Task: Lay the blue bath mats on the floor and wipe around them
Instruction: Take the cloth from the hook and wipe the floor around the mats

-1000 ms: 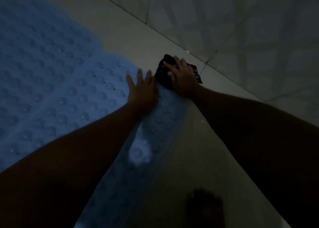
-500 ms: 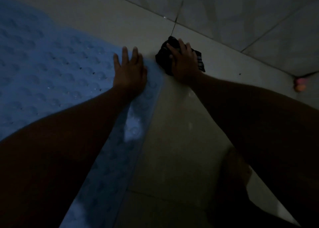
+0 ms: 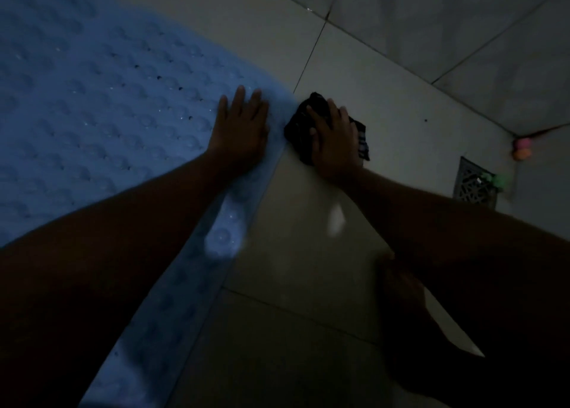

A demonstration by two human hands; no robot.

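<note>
Head view: left hand (image 3: 240, 130) presses flat on the blue mat (image 3: 92, 114); right hand (image 3: 334, 143), fingers straight, pins the cloth (image 3: 297, 125) just off its corner.

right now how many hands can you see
2. The left hand lies flat on the blue bath mat near its edge; the right hand presses a dark cloth on the tile beside it.

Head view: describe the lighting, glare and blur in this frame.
Head view: very dim overall, the forearms nearly black in the foreground; a bright patch on the blue mat edge and a glare streak on the floor tile; the drain grate at right looks soft and blurred.
</note>
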